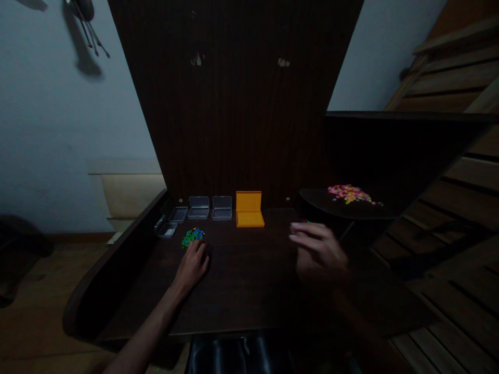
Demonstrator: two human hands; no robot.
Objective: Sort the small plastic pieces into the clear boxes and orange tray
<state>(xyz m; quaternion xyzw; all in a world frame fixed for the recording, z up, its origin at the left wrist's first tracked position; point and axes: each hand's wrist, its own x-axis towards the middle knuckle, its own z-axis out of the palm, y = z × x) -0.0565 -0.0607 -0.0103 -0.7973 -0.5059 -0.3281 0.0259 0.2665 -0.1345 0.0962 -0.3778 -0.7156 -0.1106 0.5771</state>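
My left hand (194, 262) rests on the dark desk, fingers stretched forward and lying at the near edge of a heap of small green and blue pieces (193, 237). To the right, my right hand (320, 250) is raised over the desk and a little blurred. Its fingers are bent together in a pinch; whatever lies between the tips is too small and dark to make out. Just behind it, a few small coloured pieces (306, 222) show, mostly hidden by the hand. An open yellow box (250, 218) stands between the hands, farther back, its lid upright.
Several clear plastic cases (222, 213) line the back left of the desk (241, 291). A raised shelf (323, 201) at the right bears a heap of pink, red and yellow pieces (350, 194). A raised side panel (117, 270) bounds the left; wooden slats stand at far right.
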